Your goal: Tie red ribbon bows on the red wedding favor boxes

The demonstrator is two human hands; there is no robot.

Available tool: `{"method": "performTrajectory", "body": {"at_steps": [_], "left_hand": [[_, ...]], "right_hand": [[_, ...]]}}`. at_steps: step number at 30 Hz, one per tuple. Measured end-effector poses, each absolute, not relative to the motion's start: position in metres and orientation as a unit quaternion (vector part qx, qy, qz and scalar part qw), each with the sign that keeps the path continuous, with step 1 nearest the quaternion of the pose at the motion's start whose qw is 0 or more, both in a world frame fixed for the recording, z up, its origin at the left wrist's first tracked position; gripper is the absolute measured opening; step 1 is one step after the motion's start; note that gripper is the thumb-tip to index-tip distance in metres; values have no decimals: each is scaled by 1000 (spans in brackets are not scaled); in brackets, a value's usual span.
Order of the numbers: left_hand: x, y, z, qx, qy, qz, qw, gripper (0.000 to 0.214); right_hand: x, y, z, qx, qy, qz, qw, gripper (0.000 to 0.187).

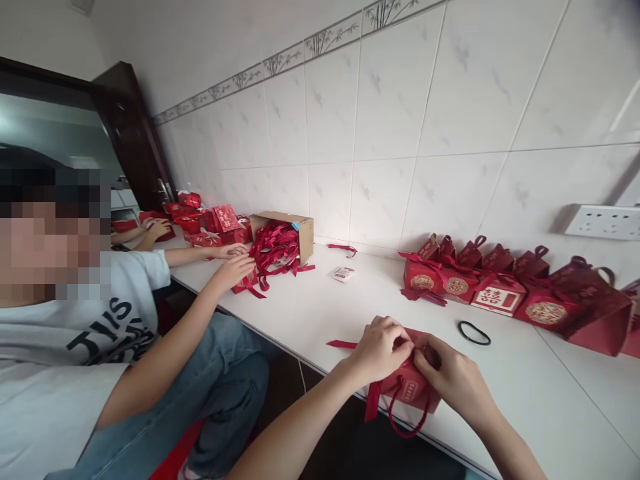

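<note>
A red gift box [419, 395] with a twisted rope handle [406, 433] lies at the table's front edge, its handle hanging over the side. My left hand [384, 347] is closed over the box's upper part, fingertips pinched together. Facing it, my right hand [445, 367] pinches at the same spot from the right. A dark red ribbon [373, 400] hangs down beside the box, and another ribbon end sticks out to the left of my left hand. What sits between my fingertips is mostly hidden, but it appears to be this ribbon.
Finished-looking red gift boxes [545, 310] stand in a row along the wall at right. Before them lies a black elastic loop [474, 333]. A small card [342, 273] and a cardboard box [307, 240] of ribbons [275, 247] are further left, where a co-worker's hands [235, 267] handle a red box.
</note>
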State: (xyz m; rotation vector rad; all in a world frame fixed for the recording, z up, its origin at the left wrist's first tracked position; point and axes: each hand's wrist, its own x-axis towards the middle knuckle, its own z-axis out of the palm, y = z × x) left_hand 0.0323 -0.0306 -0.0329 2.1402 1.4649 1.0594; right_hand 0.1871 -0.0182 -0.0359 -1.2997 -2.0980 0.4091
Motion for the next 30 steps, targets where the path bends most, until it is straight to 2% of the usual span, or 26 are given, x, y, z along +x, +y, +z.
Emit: {"method": "performTrajectory", "body": {"at_steps": [10,12,15,17,20,23,26,28,30], "left_hand": [[33,-31,-38,734,508,401,205,7],[31,-33,-35,727,496,411,239,6],[16,-30,-23,685,443,460,350,22],[-6,-23,-10,604,384,536,448,30],[-47,-8,8,373,263,673,583,41],[-78,-2,12,208,216,739,603,39],[-86,-15,5,210,264,676,655,31],[-85,-25,0,275,280,548,739,39],[-82,-29,0,364,274,432,779,51]], "right_hand": [[190,-18,-42,-516,-784,160,306,24],[192,-15,-44,-514,-789,172,288,26],[195,-12,-46,-510,-797,167,276,27],[196,-11,-46,-508,-800,158,276,26],[195,-12,-45,-507,-798,153,288,25],[195,-12,-45,-504,-798,153,293,24],[198,-10,-49,-499,-801,161,289,25],[200,-6,-53,-497,-799,165,296,28],[204,-2,-58,-490,-803,172,293,29]]}}
